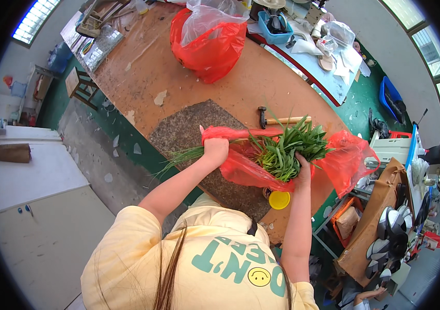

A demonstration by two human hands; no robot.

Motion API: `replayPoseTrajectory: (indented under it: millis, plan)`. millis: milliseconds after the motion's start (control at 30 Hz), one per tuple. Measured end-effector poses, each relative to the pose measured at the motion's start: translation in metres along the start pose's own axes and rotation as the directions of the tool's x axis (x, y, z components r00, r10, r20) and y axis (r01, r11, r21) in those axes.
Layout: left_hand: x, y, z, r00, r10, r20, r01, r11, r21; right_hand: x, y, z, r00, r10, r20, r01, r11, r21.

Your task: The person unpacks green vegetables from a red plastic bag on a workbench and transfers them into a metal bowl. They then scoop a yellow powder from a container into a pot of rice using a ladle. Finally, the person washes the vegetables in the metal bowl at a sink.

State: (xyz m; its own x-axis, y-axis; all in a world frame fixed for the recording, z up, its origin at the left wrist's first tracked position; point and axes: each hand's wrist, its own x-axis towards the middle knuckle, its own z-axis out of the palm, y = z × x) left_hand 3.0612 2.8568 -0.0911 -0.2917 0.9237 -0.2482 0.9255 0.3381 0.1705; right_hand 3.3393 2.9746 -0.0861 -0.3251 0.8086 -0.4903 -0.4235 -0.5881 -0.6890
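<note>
On the worktable, a bunch of leafy greens (289, 152) lies in a thin red plastic bag (248, 168). My left hand (216, 150) is closed on a bunched part of the bag, with one finger sticking up. Thin, chive-like green stalks (189, 155) poke out to the left of that hand. My right hand (303, 169) grips the near right side of the leafy bunch, its fingers partly hidden among leaves. The bag's loose red end (346, 160) spreads to the right of it.
A dark stone slab (194, 126) lies under the bag. Just beyond is a hammer (284, 121); a yellow lid (279, 200) sits near my right forearm. A fuller red bag (209, 49) stands farther back. Another person's arm (370, 295) shows at lower right.
</note>
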Motion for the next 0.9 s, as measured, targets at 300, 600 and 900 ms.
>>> replayPoseTrajectory:
  millis: [300, 600, 900]
  plan:
    - [0.029, -0.012, 0.012, 0.978, -0.070, -0.196, 0.092, 0.990, 0.109, -0.003, 0.000, 0.000, 0.999, 0.045, 0.012, -0.046, 0.996, 0.074]
    - [0.054, -0.026, -0.019, 0.942, -0.107, -0.318, 0.139, 0.987, 0.078, -0.002, -0.003, 0.034, 0.997, -0.027, -0.075, 0.024, 0.999, -0.045]
    - [0.077, -0.067, 0.000, 0.974, -0.062, -0.218, 0.082, 0.993, 0.083, 0.001, 0.039, 0.062, 0.991, -0.046, -0.124, 0.020, 0.979, -0.202]
